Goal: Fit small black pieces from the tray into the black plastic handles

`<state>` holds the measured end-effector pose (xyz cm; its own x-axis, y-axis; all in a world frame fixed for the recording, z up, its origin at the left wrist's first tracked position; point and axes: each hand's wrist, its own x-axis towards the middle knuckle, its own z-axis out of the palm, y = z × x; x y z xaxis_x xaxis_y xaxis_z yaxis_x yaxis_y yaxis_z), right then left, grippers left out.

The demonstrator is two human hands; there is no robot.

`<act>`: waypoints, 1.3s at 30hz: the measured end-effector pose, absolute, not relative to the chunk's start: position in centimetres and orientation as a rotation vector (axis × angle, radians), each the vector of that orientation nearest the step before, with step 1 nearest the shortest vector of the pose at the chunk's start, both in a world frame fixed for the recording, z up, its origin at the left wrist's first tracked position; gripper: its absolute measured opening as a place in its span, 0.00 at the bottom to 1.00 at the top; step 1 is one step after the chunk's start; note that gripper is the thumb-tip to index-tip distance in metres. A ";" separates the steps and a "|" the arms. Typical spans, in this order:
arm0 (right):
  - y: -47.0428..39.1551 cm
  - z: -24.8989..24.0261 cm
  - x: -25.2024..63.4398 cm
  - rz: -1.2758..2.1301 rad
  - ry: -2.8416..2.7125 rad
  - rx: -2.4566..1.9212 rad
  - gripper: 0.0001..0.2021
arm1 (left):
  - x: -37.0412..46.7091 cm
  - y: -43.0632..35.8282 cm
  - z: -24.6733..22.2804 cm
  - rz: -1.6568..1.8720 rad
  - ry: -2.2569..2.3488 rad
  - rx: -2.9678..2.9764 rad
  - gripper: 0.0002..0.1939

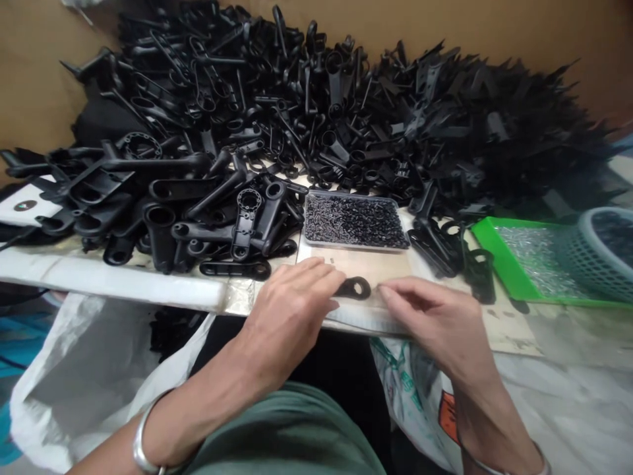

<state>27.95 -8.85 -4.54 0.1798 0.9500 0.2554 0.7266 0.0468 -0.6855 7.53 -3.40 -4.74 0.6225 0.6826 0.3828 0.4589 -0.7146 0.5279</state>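
Observation:
My left hand [291,307] lies over a black plastic part [357,288] at the table's front edge, its fingers closed round it. Only the part's ringed end sticks out to the right of the fingers. Just right of that ring, my right hand [435,316] has thumb and forefinger pinched together; whatever is between them is too small to make out. Behind both hands stands a clear shallow box [357,245] filled with small dark pieces.
A large heap of black plastic parts [237,86] covers the back, with more moulded arms [163,231] at the left. To the right are a green tray [509,264] of small clear pieces and a grey-blue basket [603,244]. White bags [74,369] hang below the edge.

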 end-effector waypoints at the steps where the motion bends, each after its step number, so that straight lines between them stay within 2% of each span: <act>1: -9.1 -4.8 27.9 0.388 -1.640 -1.722 0.04 | 7.5 -3.5 -5.2 0.776 0.925 2.483 0.12; 16: -9.7 -5.5 25.9 0.010 -2.033 -1.592 0.03 | 8.0 -4.4 -6.7 0.843 0.932 2.265 0.08; 26: -9.7 -4.5 24.5 -0.135 -2.254 -1.780 0.10 | 7.9 -4.3 -7.3 0.887 0.902 2.209 0.07; 30: -9.4 -3.8 24.3 0.011 -2.246 -1.898 0.10 | 8.0 -4.2 -7.6 0.937 0.883 2.197 0.07; 36: -8.3 -2.7 25.5 0.555 -2.015 -1.962 0.10 | 7.8 -4.1 -7.3 0.762 0.811 2.232 0.12; 39: -7.9 -2.6 25.4 0.532 -2.020 -2.001 0.11 | 7.6 -4.0 -7.3 0.704 0.780 2.274 0.15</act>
<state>25.44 -7.90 -2.62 -0.0270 0.9966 -0.0781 0.9058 -0.0086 -0.4236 7.63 -4.01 -7.28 0.6827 0.6771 0.2749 0.3429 -0.6290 0.6977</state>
